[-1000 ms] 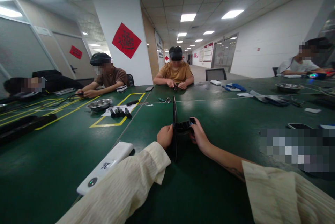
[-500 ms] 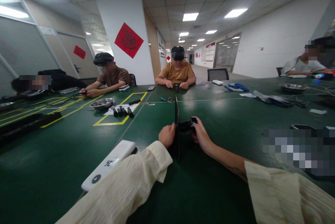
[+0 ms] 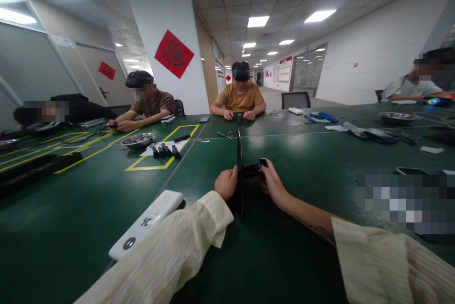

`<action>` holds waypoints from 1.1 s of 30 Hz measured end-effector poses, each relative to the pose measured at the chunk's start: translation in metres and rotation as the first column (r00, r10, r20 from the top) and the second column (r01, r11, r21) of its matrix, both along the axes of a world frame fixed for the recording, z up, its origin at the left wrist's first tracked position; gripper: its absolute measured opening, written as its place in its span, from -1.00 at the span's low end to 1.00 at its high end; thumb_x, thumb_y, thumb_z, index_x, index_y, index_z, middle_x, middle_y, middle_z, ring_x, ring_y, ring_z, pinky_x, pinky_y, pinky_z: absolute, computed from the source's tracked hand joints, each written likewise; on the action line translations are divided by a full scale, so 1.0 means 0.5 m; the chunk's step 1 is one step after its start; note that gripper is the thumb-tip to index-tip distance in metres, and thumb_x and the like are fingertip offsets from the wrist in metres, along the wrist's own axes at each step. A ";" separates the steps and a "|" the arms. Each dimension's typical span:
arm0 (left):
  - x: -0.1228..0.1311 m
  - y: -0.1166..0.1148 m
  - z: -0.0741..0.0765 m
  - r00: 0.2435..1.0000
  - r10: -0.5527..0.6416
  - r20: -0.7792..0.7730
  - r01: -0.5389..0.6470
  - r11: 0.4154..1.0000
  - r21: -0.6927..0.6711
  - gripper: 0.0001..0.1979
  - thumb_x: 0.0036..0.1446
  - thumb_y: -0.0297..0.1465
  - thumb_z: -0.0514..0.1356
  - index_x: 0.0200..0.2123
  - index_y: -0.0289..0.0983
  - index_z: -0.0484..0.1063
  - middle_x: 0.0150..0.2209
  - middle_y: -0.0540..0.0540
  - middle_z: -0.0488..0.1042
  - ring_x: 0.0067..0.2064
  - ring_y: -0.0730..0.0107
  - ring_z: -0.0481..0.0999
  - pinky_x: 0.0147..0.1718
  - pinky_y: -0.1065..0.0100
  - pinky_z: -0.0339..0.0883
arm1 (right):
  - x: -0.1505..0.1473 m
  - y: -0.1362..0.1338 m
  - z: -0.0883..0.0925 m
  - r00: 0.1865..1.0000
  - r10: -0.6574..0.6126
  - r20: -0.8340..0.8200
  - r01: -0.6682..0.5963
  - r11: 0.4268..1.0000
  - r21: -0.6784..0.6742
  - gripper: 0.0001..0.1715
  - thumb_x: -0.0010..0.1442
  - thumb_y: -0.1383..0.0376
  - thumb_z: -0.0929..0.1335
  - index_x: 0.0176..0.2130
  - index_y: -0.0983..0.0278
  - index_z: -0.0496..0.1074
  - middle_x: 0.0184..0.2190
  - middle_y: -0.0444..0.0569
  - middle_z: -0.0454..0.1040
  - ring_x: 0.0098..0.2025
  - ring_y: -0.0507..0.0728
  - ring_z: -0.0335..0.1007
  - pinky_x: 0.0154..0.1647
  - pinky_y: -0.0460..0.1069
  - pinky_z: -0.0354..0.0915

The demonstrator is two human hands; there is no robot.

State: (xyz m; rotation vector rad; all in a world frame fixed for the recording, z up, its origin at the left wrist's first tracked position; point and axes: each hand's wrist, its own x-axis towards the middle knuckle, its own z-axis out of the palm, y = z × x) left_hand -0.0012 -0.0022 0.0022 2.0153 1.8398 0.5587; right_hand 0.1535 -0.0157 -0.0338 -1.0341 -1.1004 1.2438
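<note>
Over the green table [image 3: 284, 256], the left hand [image 3: 226, 183] was clenched on a thin black panel [image 3: 240, 171] held edge-on, while the right hand [image 3: 273, 181] gripped the small black device [image 3: 253, 169] against it. A white power bank [image 3: 145, 223] lay just beside the left sleeve [image 3: 170, 256]; a metal bowl [image 3: 138, 140] and black parts [image 3: 165, 151] sat well beyond.

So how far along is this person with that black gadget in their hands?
Hard to call anything finished. In hand: the left hand and right hand both grip a small black device over the green table, a thin black strap running up from it. Nothing completed lies beside it, only a white power bank, so most work seems left.
</note>
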 end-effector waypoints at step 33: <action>-0.002 0.001 -0.001 1.000 -0.014 -0.011 0.014 1.000 0.005 -0.57 0.24 -0.33 -0.11 -0.32 -0.39 0.52 -0.27 -0.28 0.53 -0.22 0.23 0.50 -0.30 0.36 0.27 | -0.002 0.000 0.003 1.000 -0.007 0.002 0.007 1.000 0.024 -0.54 0.14 0.10 0.19 0.02 0.14 0.15 -0.63 -0.27 0.10 -0.67 -0.06 0.02 -0.71 -0.19 -0.14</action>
